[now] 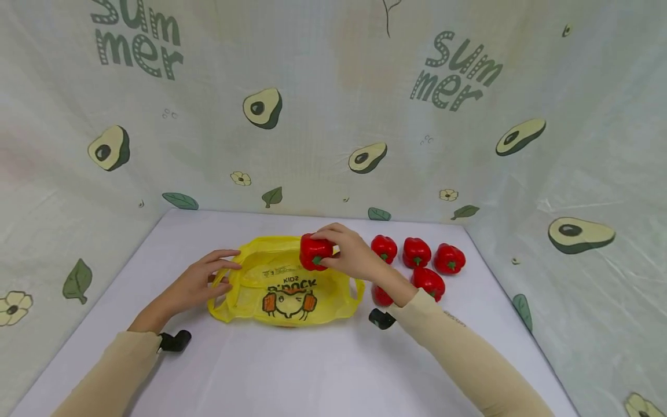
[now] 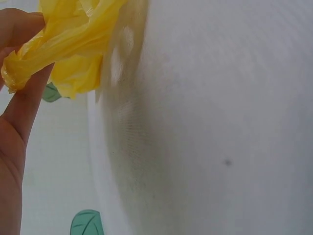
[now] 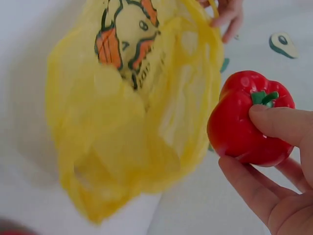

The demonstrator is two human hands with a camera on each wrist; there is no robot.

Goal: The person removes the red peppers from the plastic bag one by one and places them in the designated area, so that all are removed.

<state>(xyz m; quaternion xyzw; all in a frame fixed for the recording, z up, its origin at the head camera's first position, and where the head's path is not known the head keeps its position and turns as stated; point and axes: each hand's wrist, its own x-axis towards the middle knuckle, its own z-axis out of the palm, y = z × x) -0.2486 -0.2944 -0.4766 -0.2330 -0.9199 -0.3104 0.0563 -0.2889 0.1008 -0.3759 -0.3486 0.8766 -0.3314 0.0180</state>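
Observation:
A red bell pepper (image 1: 315, 252) is in my right hand (image 1: 351, 252), above the yellow plastic bag (image 1: 245, 298). In the right wrist view the thumb presses the pepper (image 3: 239, 122) beside its green stem, and the fingers support it from below. At the bag's left end is my left hand (image 1: 200, 282), its thumb and fingers around the handle part. The left wrist view shows the crumpled yellow plastic (image 2: 73, 44) between thumb and fingers. The bag lies on its side with a printed cartoon face, its mouth spread wide.
Several more red bell peppers (image 1: 417, 252) are grouped on the white table (image 1: 292, 370) right of the bag; one is partly hidden behind my right forearm. A sheet printed with avocados (image 1: 263, 108) hangs around the table's back and sides.

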